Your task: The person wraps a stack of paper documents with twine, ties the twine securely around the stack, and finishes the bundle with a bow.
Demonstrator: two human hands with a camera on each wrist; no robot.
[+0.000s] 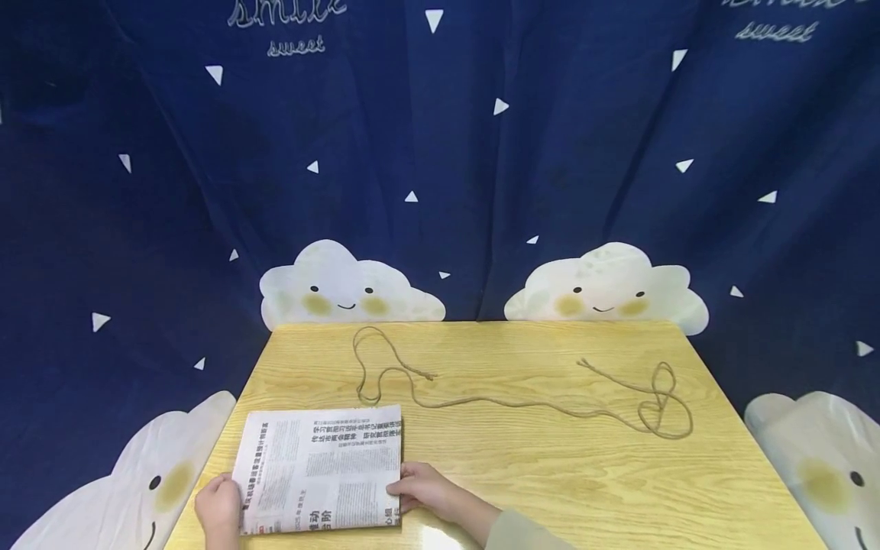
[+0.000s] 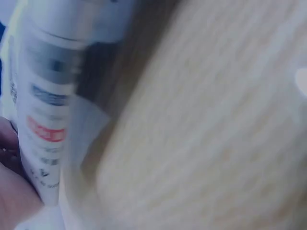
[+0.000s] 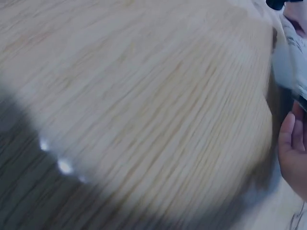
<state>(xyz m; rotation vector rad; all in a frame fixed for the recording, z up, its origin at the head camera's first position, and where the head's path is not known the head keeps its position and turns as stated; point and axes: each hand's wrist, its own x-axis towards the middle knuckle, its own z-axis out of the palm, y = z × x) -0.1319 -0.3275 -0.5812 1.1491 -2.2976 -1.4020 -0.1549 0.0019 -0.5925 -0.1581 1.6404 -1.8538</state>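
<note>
A folded newspaper (image 1: 323, 470) with printed Chinese text is at the near left of the wooden table. My left hand (image 1: 219, 508) grips its left edge. At the opposite edge, my right hand (image 1: 429, 489) pinches the paper, thumb on top and fingers beneath. In the left wrist view, the rounded printed side of the newspaper (image 2: 48, 110) shows close up, with part of my left hand (image 2: 17, 191) beside it. The right wrist view catches my right hand (image 3: 293, 148) at the frame's edge, under a strip of newspaper (image 3: 298, 62).
A thin brown cord (image 1: 481, 399) lies loosely across the table (image 1: 550, 473) behind the newspaper, looped at both ends. A dark blue curtain (image 1: 454, 153) with white triangles and smiling clouds hangs behind the table and along its sides.
</note>
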